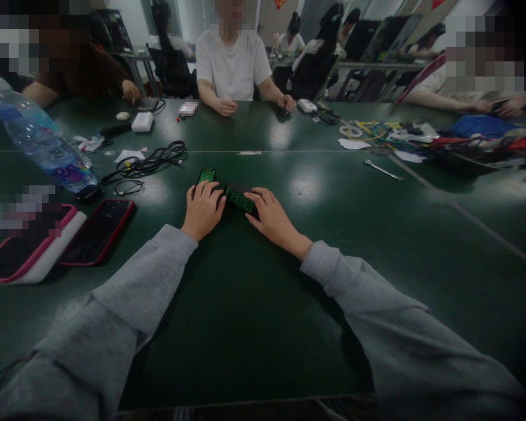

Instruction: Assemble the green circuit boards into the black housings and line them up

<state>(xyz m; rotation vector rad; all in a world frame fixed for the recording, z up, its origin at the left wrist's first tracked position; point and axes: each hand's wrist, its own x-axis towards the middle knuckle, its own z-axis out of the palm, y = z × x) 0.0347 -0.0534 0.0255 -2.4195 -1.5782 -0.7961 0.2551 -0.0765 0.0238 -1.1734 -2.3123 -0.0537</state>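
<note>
Two dark-edged pieces with green circuit boards lie close together on the dark green table (254,304). My left hand (203,209) curls its fingers over the left circuit board (208,175), hiding its near part. The right circuit board (239,199) lies slanted, its printed face turned up toward me. At its right end, my right hand (272,217) grips it between thumb and fingers. My left fingertips are close beside the other end of this board; whether they touch it is unclear. Both forearms are in grey sleeves.
To the left are phones (99,233), plastic bottles (48,146) and black cables (158,158). A wrench (383,170) lies to the right, before a heap of cables and tools (473,140). A person in a white shirt (232,64) sits opposite; others sit at both sides.
</note>
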